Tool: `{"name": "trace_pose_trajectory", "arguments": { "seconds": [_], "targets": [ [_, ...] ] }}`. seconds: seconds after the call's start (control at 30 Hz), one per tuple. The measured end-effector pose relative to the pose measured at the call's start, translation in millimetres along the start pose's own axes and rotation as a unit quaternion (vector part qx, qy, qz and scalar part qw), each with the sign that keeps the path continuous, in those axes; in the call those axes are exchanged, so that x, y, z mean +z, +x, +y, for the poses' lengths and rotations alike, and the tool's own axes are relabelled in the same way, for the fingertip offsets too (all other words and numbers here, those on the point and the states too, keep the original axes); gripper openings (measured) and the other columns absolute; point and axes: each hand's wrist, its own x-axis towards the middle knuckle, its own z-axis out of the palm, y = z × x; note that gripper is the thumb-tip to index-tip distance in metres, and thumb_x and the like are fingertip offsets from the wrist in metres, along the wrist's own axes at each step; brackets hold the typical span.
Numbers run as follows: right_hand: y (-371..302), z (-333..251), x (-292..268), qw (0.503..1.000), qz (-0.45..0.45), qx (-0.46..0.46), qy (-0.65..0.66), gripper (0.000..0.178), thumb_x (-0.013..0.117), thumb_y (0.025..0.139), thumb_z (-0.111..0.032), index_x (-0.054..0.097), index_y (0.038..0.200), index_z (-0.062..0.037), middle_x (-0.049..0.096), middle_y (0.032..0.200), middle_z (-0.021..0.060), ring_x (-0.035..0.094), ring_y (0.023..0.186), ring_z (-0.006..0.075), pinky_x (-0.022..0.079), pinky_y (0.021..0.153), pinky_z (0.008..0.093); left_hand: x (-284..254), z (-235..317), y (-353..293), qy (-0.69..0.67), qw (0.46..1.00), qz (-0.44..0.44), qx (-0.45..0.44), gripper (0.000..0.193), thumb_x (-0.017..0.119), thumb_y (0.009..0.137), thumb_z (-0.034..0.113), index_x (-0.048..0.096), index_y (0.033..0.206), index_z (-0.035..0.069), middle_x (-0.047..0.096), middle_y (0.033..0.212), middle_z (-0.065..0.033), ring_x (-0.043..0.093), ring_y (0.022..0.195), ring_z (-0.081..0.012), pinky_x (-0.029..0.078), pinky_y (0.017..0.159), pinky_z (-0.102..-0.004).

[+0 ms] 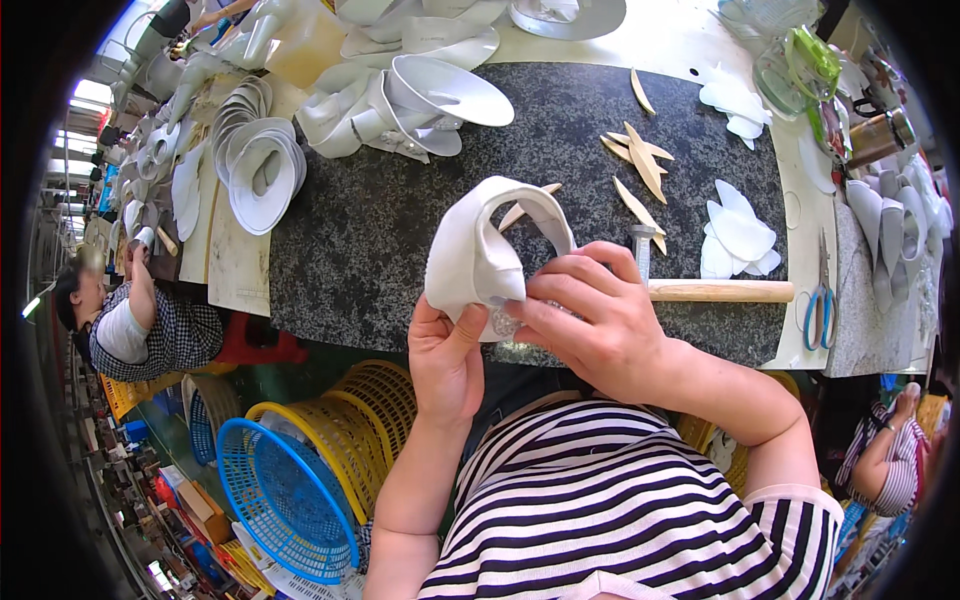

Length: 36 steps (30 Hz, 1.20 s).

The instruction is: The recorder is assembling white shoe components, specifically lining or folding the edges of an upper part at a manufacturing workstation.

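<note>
In the head view, a white, leather-like curved shoe upper (458, 245) is held up above the black-and-grey speckled stone surface (370, 255). The fingers of the left hand (445, 355) are pinched on its lower left edge; those of the right hand (590, 315) are bent and closed on its right side.

Uneven pressure between the hands could, I judge, crease the upper or pull its edge out of line. The right wrist lies near a hammer with a pale wooden handle (720, 291), so a sideways swing might knock it into the loose, cream, pointed crescent strips (638, 160) and scatter them. Steel scissors with blue handles (821, 305) lie farther right, a lesser risk.

The right thumb is hidden, as is what the fingertips press inside the upper. A translucent patch (503, 322) at its lower edge is hard to make out. One crescent strip behind the upper is partly covered, and the stacked white cone-like pieces (435, 35) are cut off at the top.
</note>
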Motion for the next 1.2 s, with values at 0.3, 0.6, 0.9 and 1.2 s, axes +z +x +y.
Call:
{"name": "trace_pose_trajectory", "arguments": {
  "seconds": [0.3, 0.6, 0.9, 1.2],
  "targets": [
    [11.7, 20.1, -11.6, 0.988, -0.147, -0.013, 0.035, 0.023, 0.065, 0.078, -0.002, 0.066, 0.101, -0.0068, 0.057, 0.089, 0.0036, 0.062, 0.093, 0.0216, 0.034, 0.102, 0.0485, 0.7, 6.1, 0.0, 0.002, 0.997, -0.035, -0.076, 0.042, 0.073, 0.094, 0.000, 0.060, 0.133, 0.000, 0.068, 0.130, -0.0097, 0.064, 0.119, -0.0177, 0.049, 0.106, -0.0360],
    [23.2, 44.9, -44.1, 0.952, -0.070, 0.038, 0.295, 0.029, 0.075, 0.090, -0.012, 0.066, 0.117, -0.0061, 0.067, 0.115, 0.0076, 0.063, 0.115, 0.0231, 0.045, 0.104, 0.0448, -17.6, 27.2, 10.4, -0.031, 0.981, -0.119, -0.148, 0.054, 0.077, 0.087, -0.005, 0.056, 0.136, -0.002, 0.069, 0.127, -0.0130, 0.067, 0.118, -0.0223, 0.054, 0.104, -0.0397],
    [3.4, 57.4, -17.0, 0.594, -0.221, 0.351, 0.689, 0.030, 0.080, 0.090, -0.014, 0.069, 0.114, 0.0002, 0.072, 0.100, 0.0068, 0.069, 0.086, 0.0110, 0.058, 0.081, 0.0262, -10.4, 14.8, 3.4, -0.088, 0.957, -0.173, -0.217, 0.056, 0.078, 0.088, -0.001, 0.055, 0.139, -0.002, 0.069, 0.127, -0.0119, 0.067, 0.117, -0.0211, 0.054, 0.103, -0.0374],
    [2.5, 53.3, 2.0, 0.622, -0.305, 0.401, 0.600, 0.021, 0.086, 0.085, -0.022, 0.075, 0.090, -0.0050, 0.072, 0.085, 0.0017, 0.064, 0.077, 0.0088, 0.050, 0.073, 0.0242, 1.6, 12.4, -12.7, 0.061, 0.982, -0.159, -0.084, 0.039, 0.078, 0.085, -0.007, 0.068, 0.123, -0.003, 0.074, 0.115, -0.0097, 0.071, 0.105, -0.0183, 0.057, 0.098, -0.0354]
  ]
}}
